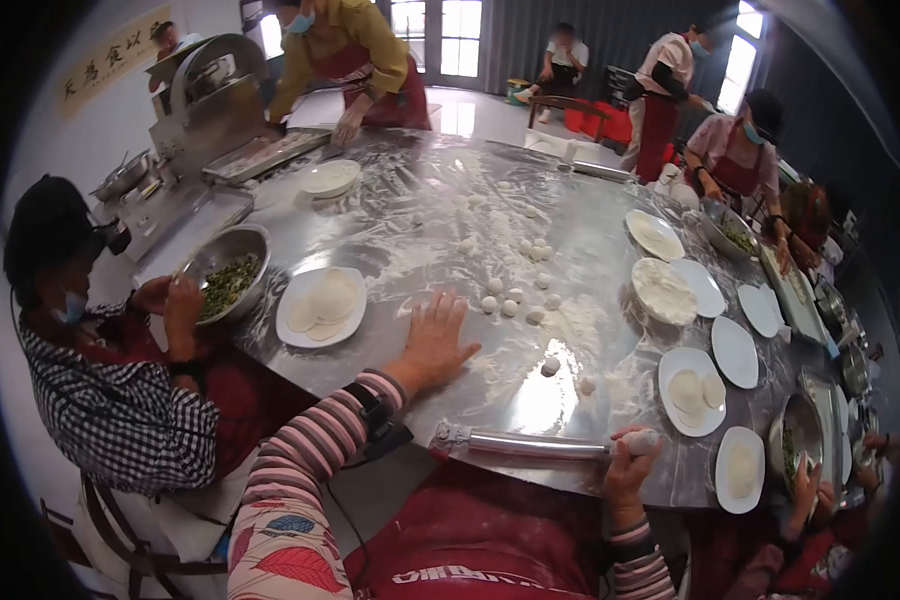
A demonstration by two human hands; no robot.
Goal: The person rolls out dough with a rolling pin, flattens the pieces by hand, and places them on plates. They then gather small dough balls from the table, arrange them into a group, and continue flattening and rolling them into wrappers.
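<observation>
My left hand (pixel 435 342) lies flat on the floured metal table (pixel 390 255) with its fingers spread and nothing in it. At the table's near edge, my right hand (pixel 628 478) is closed around something whose pale, rounded end (pixel 642 440) sticks out above the fingers; its full shape is hidden. A shiny metal bar (pixel 540 447) runs along the edge, its right end close to that hand. Beyond my hands are several small dough balls (pixel 513 295). Flat dough rounds (pixel 330 297) rest on a white plate (pixel 288 325) left of my left hand.
On the left, a person (pixel 100 370) works at a bowl of green filling (pixel 232 278). To the right are plates (pixel 735 352), a heap of flour (pixel 665 292) and another person's hands (pixel 810 490). A person in yellow (pixel 370 50) stands by a machine (pixel 210 95) across the table.
</observation>
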